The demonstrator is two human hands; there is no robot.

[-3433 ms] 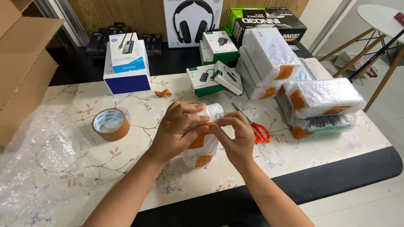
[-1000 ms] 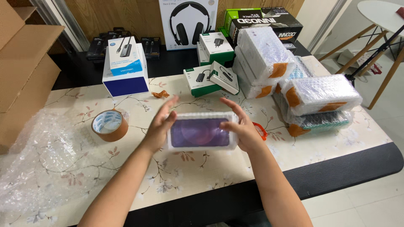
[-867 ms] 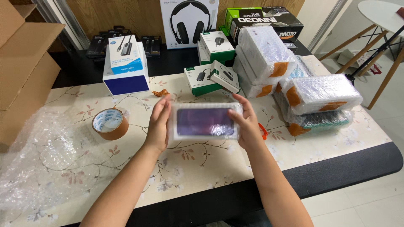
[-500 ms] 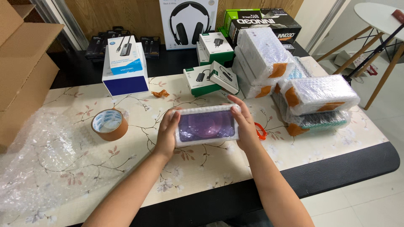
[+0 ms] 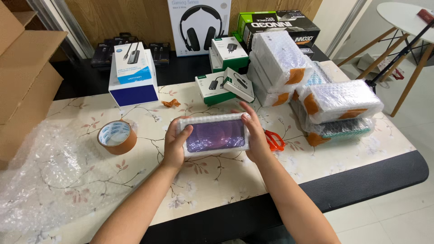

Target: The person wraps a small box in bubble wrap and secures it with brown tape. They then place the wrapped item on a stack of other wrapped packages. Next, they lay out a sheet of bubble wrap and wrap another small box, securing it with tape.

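Above the floral tabletop (image 5: 217, 180), left hand (image 5: 174, 145) and right hand (image 5: 254, 135) clamp the bubble-wrapped purple box (image 5: 213, 134) by its short ends, face up, apparently for inspection; tape roll (image 5: 117, 136) and scissors (image 5: 273, 139) lie nearby.

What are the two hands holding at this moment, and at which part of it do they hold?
Both hands hold one bubble-wrapped purple box by its short ends: the left hand grips the left end, the right hand grips the right end.

Bubble-wrapped purple box (image 5: 212, 134) mid-table; wrapped white parcels (image 5: 316, 86) stacked right.
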